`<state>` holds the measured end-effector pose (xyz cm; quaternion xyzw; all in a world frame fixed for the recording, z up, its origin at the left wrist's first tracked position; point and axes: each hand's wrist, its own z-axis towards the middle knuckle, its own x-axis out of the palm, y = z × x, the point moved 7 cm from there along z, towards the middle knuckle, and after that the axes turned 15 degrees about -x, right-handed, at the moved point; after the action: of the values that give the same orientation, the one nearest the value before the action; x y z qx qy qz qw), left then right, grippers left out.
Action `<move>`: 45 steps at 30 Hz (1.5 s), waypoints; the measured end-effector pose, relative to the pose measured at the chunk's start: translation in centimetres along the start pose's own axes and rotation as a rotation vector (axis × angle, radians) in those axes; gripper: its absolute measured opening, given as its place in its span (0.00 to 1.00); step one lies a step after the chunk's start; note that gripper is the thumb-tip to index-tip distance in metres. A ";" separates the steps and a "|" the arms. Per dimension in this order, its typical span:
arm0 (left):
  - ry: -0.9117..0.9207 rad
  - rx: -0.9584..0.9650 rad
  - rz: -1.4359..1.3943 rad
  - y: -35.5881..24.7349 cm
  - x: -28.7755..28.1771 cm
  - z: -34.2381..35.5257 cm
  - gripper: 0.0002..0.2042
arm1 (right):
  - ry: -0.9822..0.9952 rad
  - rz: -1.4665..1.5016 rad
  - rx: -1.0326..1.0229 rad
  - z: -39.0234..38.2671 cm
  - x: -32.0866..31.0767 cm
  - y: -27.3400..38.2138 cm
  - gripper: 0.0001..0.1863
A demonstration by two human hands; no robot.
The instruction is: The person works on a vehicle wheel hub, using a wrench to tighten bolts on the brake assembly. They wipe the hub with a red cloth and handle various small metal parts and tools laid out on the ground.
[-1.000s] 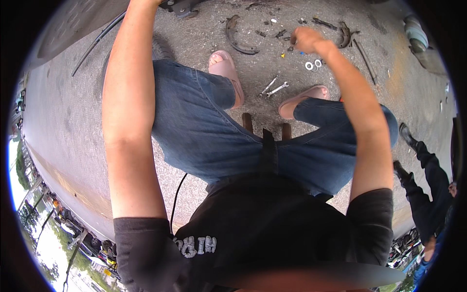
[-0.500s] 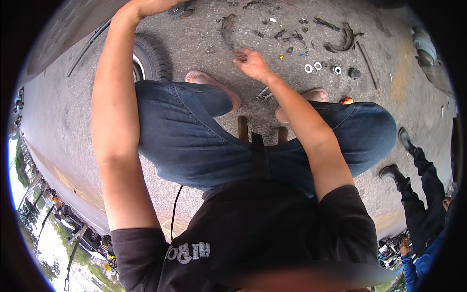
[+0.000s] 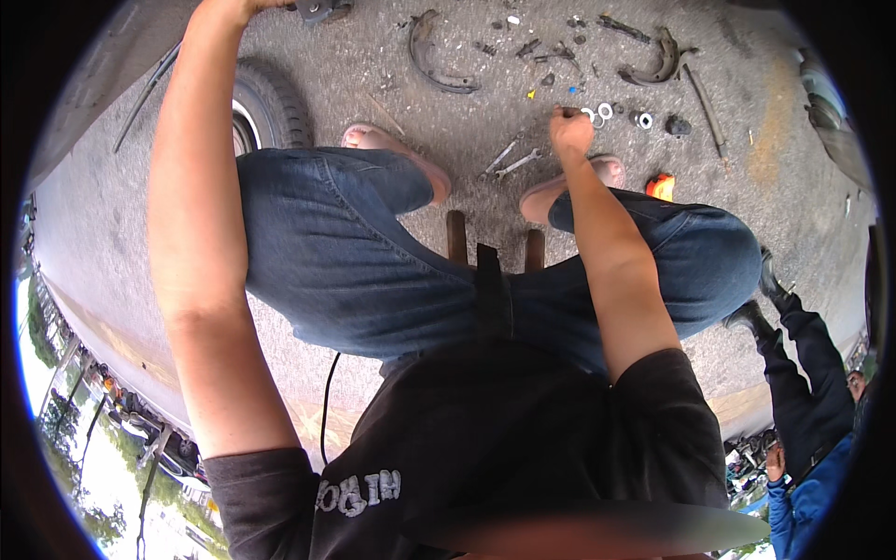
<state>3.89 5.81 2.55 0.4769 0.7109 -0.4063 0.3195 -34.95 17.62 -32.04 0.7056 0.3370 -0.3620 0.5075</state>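
Observation:
My right hand (image 3: pixel 571 133) hovers over or rests on the ground, beside the white ring washers (image 3: pixel 605 111). Its fingers are drawn together, and what they hold, if anything, is hidden. To the left of that hand, two open-ended wrenches (image 3: pixel 519 165) lie on the pavement between my feet. Farther off lies a curved brake shoe (image 3: pixel 418 58). My left hand (image 3: pixel 241 5) reaches up to the top edge of the picture, near a dark metal part (image 3: pixel 319 9); its fingers are mostly cut off.
A wheel with tyre (image 3: pixel 278 107) lies at the left, near a dark rod (image 3: pixel 147 95). More brake shoes (image 3: pixel 665 63), small dark parts, a black lump (image 3: pixel 678 124) and a long bar (image 3: pixel 706 110) are spread to the right. An orange object (image 3: pixel 661 187) is by my right knee. Another person's legs (image 3: pixel 793 355) show at right.
My right hand has moved right, from the brake shoe to the white washers. The brake shoe now lies apart from it. My left hand stays at the top edge.

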 end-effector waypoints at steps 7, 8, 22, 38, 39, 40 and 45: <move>0.018 -0.015 0.024 -1.2 -0.1 -0.5 0.18 | 0.592 0.071 -0.506 -3.6 3.8 5.8 0.12; 0.040 -0.034 0.005 -1.1 0.0 -0.6 0.18 | 0.640 -0.059 -0.604 -4.5 4.2 6.5 0.13; -0.077 0.102 0.138 0.1 0.2 -0.7 0.20 | 0.744 -0.501 -0.903 -8.3 6.0 6.7 0.13; -0.023 0.021 0.062 2.1 0.4 -0.2 0.20 | 0.780 -0.684 -1.050 -8.7 8.7 3.4 0.12; 0.002 0.000 0.053 2.6 0.5 -0.2 0.20 | 0.785 -0.683 -1.047 -8.6 8.9 3.3 0.12; 0.027 -0.018 0.043 2.8 0.5 -0.1 0.20 | 0.788 -0.684 -1.043 -8.5 9.0 3.1 0.13; 0.020 -0.009 -0.044 3.5 0.8 0.2 0.18 | 0.719 -0.676 -1.081 -8.8 8.8 2.8 0.11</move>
<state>6.94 6.68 0.83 0.4638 0.7261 -0.4052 0.3057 -26.58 26.35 -36.26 0.2893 0.8137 -0.0283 0.5034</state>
